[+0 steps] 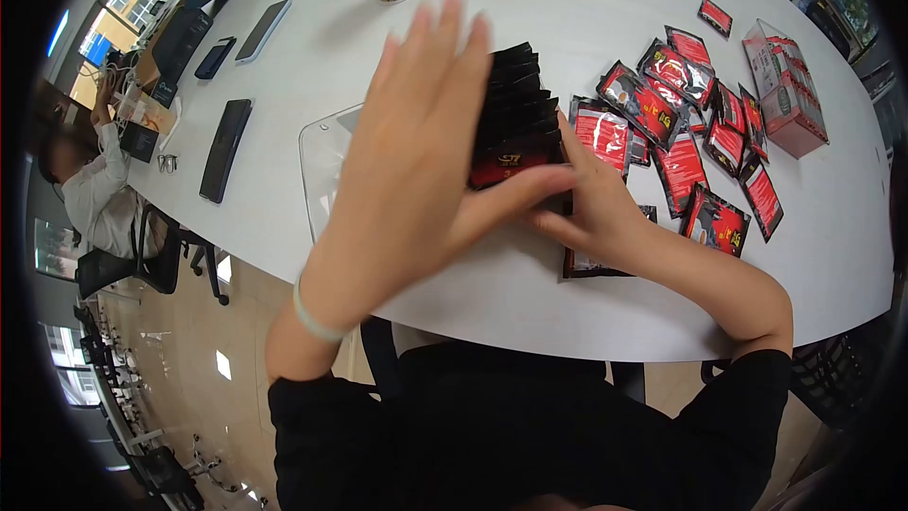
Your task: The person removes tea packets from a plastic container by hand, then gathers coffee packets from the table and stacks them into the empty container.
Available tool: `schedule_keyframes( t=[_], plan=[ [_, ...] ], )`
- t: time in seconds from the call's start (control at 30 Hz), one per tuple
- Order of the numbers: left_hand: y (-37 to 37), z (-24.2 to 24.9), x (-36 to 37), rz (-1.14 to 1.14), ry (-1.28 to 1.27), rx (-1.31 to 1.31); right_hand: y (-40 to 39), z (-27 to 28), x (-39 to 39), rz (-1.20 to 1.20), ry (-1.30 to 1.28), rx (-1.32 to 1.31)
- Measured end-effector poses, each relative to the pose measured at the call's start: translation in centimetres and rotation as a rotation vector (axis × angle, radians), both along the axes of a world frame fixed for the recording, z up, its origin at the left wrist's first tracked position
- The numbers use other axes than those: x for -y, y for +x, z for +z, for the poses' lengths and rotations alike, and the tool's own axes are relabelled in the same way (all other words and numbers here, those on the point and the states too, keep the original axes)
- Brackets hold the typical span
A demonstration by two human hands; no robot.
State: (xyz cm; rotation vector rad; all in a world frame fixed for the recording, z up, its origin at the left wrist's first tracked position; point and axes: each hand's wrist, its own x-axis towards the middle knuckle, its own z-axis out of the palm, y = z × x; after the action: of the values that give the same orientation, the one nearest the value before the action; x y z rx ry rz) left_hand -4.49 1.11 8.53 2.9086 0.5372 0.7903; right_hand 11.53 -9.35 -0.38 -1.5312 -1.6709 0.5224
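from the head camera: at a white table [473,308], a row of black-and-red packets [515,147] stands close together in front of the person. the left hand [402,166], blurred, is spread flat with fingers extended and thumb pointing across the row's near end; it appears to grasp nothing. the right hand [591,203] is partly curled at the row's near right side; whether it grips the packets, i cannot tell. a clear tray [305,156] shows partly behind the left hand. to the right, loose red-and-black sachets [681,170] lie scattered beside a clear box [794,128] holding more.
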Motion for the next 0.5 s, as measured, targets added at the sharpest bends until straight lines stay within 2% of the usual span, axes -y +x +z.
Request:
schedule_keyframes(
  t=[0.03, 0.1, 0.13, 0.2, 0.3, 0.4, 0.5],
  plan=[
    [1.2, 0.2, -0.7, -0.02, 0.197, -0.04, 0.0, 0.0, 0.0, 0.003, 0.004, 0.004],
    [1.9, -0.4, -0.7, -0.017, 0.183, -0.084, 0.1, -0.4, -0.2, 0.003, 0.128, 0.095],
    [1.6, -0.4, 0.0, -0.081, 0.097, -0.157, 0.4, -0.6, -0.1, 0.019, 0.16, 0.138],
    [0.7, 0.1, 1.7, -0.175, -0.023, -0.296, 0.0, -0.4, -0.1, 0.005, 0.12, 0.079],
    [0.4, 0.2, 2.3, -0.086, 0.083, -0.309, -0.1, -0.3, -0.3, -0.003, 0.067, 0.001],
    [2.2, -0.3, 0.8, -0.047, 0.159, -0.286, 0.1, -0.7, -0.3, 0.026, 0.085, 0.045],
    [2.8, -1.3, 1.0, -0.092, 0.14, -0.223, 0.0, -0.6, -0.4, 0.011, 0.16, 0.097]
  ],
)
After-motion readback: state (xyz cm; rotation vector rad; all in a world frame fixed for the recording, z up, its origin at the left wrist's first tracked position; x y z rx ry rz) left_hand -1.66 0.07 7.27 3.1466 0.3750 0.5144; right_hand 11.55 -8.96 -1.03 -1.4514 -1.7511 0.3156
